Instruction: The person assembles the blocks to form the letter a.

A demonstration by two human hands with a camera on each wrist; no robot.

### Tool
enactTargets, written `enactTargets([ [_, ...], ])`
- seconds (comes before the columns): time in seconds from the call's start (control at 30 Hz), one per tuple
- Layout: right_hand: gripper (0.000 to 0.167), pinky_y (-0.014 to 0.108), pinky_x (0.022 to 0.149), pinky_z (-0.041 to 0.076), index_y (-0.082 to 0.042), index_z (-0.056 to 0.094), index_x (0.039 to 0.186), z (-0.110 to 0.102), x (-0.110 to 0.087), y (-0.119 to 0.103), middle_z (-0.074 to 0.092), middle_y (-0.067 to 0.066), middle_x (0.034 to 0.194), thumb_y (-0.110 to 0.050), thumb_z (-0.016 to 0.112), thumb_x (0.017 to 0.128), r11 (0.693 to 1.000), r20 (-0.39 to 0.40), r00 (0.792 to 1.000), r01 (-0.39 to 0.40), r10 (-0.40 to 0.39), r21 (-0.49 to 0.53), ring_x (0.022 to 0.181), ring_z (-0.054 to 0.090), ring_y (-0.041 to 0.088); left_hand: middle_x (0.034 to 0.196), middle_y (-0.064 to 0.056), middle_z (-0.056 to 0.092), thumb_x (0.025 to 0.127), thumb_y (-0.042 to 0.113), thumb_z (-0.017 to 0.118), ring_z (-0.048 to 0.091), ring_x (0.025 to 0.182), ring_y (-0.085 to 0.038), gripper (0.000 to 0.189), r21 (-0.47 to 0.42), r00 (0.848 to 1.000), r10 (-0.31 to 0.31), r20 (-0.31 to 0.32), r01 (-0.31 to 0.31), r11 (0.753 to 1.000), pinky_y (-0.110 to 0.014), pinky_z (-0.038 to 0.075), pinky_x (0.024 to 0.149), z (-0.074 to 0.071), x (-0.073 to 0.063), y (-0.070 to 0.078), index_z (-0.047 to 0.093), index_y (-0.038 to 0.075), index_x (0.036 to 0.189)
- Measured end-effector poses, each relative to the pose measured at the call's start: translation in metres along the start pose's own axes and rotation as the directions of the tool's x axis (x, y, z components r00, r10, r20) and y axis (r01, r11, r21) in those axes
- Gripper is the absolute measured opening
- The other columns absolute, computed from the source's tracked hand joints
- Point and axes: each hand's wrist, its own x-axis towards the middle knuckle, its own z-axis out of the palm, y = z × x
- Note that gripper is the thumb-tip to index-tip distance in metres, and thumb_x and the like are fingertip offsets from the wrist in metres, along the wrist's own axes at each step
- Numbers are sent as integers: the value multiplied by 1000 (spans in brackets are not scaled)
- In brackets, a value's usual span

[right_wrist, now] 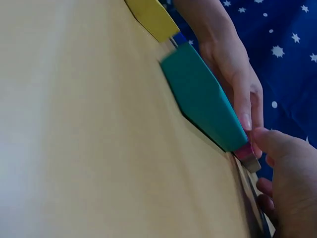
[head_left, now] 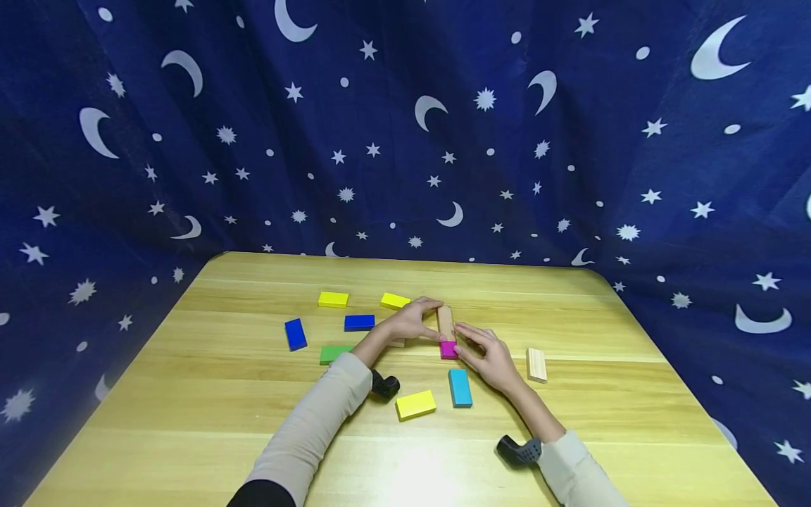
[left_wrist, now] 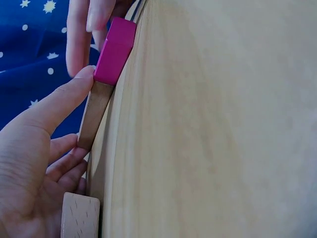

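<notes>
A plain wooden block [head_left: 445,324] lies lengthwise on the table with a magenta block [head_left: 448,350] against its near end. My left hand [head_left: 408,321] is at the left side and holds the wooden block, fingers by its far end and thumb near the seam. On the right side, my right hand [head_left: 491,359] touches the magenta block with its thumb while its extended fingers lie beside the wooden block. In the left wrist view the left thumb meets the seam between wooden and magenta blocks. A light blue block [head_left: 460,388] lies just nearer.
Yellow blocks [head_left: 333,299], blue blocks [head_left: 359,322] and a green block [head_left: 334,353] lie left of the hands. Another yellow block [head_left: 415,405] sits in front. A pale wooden block [head_left: 536,365] stands apart at the right. A starry curtain [head_left: 393,141] hangs behind the table.
</notes>
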Motion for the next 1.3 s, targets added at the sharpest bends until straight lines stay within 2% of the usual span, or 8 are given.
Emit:
enactTargets([
  [0.23, 44, 51, 93, 37, -7, 52, 131, 0, 10, 11, 46, 4, 137, -19, 62, 89, 1000, 155, 988, 0, 0, 3, 112, 47, 26, 141, -6, 37, 74, 36, 77, 33, 129, -21, 81, 1, 1000, 5, 5, -5, 1000, -36, 26, 106, -1, 0, 0, 39, 11, 141],
  [0.47, 45, 56, 97, 29, -8, 47, 136, -5, 15, 7, 38, 6, 143, -19, 55, 94, 1000, 267, 964, -14, 6, 27, 121, 39, 29, 141, -5, 36, 74, 36, 78, 33, 130, -20, 83, -3, 1000, -2, 3, 2, 1000, -35, 25, 107, -2, 1, 0, 38, 11, 142],
  [0.8, 45, 58, 98, 25, -9, 44, 138, -2, 13, 14, 35, 6, 145, -22, 52, 95, 1000, 290, 957, -18, 13, 16, 122, 37, 30, 142, -6, 35, 74, 37, 77, 32, 130, -21, 83, -17, 1000, 1, 18, 0, 1000, -36, 26, 107, -1, 0, -2, 37, 11, 142],
  [1.03, 45, 58, 99, 23, -9, 45, 137, 0, 13, 15, 36, 4, 144, -22, 53, 95, 1000, 275, 961, -19, 17, 3, 123, 38, 29, 143, -8, 35, 74, 36, 77, 32, 130, -23, 83, 31, 1000, 6, 28, -7, 1000, -37, 26, 106, -3, 1, 3, 37, 9, 142],
  [1.1, 45, 58, 98, 23, -8, 45, 137, 1, 12, 15, 36, 5, 144, -22, 52, 95, 1000, 275, 962, -10, 10, -3, 123, 38, 30, 143, -12, 34, 76, 36, 76, 33, 130, -25, 82, 76, 1000, 27, 4, -27, 997, -38, 28, 106, -4, -1, 7, 36, 7, 142],
  [1.17, 45, 59, 98, 23, -8, 44, 137, 2, 12, 16, 36, 6, 144, -23, 52, 95, 1000, 279, 960, 0, 3, -13, 122, 39, 31, 142, -14, 33, 78, 36, 74, 34, 129, -27, 79, 120, 997, 50, -51, -43, 992, -40, 30, 104, -3, -6, 14, 37, 7, 141],
  [1.23, 45, 59, 98, 22, -9, 44, 137, 1, 12, 14, 36, 6, 144, -23, 52, 95, 1000, 282, 959, -6, 10, -13, 122, 39, 31, 139, -14, 37, 80, 34, 72, 39, 125, -28, 72, 152, 989, 68, -133, -47, 987, -41, 35, 101, -4, -15, 26, 41, 7, 139],
  [1.3, 44, 59, 98, 23, -9, 45, 137, -1, 12, 13, 37, 5, 144, -23, 52, 95, 1000, 277, 961, -15, 18, -11, 122, 39, 31, 130, -12, 47, 81, 29, 72, 47, 117, -26, 61, 135, 974, 79, -212, -51, 990, -38, 40, 95, -5, -26, 42, 48, 8, 133],
])
